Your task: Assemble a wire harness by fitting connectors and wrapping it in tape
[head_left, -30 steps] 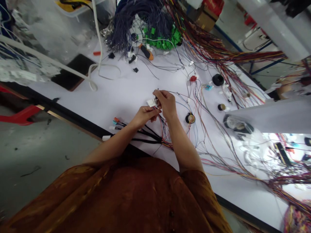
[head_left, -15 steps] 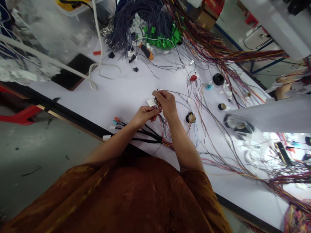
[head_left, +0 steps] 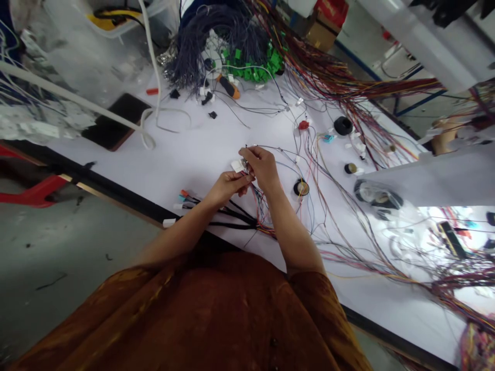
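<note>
My left hand (head_left: 230, 186) is closed on the wires just behind a white connector (head_left: 237, 166). Right beside it, my right hand (head_left: 263, 166) pinches a thin dark wire at the connector's side; its fingertips partly cover the spot. From the hands, thin coloured wires (head_left: 260, 203) run down to a wiring harness whose black-sleeved branches (head_left: 235, 216) lie on the table under my left forearm. Those branches end in orange, blue and white plugs (head_left: 184, 194) to the left.
A roll of black tape (head_left: 301, 187) lies right of my hands. Farther back are an orange-black tool handle (head_left: 229, 86), a bundle of grey wires (head_left: 216, 36) with green connectors (head_left: 253, 69), and a dark flat phone-like slab (head_left: 116, 123). Loose wires (head_left: 359, 221) spread over the right side.
The view has shifted slightly. Both hands keep their grip at the white connector, and the right fingers have moved only a little.
</note>
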The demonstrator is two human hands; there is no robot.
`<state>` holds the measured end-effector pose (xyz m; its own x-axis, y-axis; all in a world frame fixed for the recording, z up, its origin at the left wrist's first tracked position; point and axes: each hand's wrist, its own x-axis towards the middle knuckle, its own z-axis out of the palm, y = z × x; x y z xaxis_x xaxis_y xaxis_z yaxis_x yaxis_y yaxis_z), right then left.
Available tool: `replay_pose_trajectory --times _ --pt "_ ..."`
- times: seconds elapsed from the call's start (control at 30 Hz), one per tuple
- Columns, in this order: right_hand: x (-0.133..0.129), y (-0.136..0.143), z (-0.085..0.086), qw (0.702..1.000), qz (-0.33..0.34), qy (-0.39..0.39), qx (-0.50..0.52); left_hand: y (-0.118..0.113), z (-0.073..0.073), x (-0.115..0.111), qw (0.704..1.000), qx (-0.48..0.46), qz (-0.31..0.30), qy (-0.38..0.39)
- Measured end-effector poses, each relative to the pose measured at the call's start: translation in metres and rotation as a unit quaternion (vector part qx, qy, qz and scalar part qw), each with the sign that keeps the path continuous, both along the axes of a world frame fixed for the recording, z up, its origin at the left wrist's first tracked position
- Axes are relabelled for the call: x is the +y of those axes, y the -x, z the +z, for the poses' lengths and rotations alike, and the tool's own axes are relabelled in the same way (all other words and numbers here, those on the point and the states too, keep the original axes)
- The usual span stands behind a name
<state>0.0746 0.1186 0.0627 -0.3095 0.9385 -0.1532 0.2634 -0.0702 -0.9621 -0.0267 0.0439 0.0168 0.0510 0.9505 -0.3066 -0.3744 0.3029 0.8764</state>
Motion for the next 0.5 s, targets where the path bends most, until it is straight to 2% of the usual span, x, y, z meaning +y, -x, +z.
replay_pose_trajectory --times 0.17,0.4,0.5 --pt "-0.0019 0.0003 -0.0005 1.000 -0.015 -0.006 0.020 0.0012 0.0022 -0.0002 1.000 0.010 -0.003 -0.013" --pt "-0.0042 0.0049 0.0007 0.997 -0.030 0.029 0.064 0.0019 0.0022 -0.0014 0.999 0.023 0.002 -0.049" --pt "-0.0060 0.0060 0.0009 0.995 -0.036 0.035 0.081 0.0006 0.0028 -0.0018 0.999 0.033 0.010 -0.041"
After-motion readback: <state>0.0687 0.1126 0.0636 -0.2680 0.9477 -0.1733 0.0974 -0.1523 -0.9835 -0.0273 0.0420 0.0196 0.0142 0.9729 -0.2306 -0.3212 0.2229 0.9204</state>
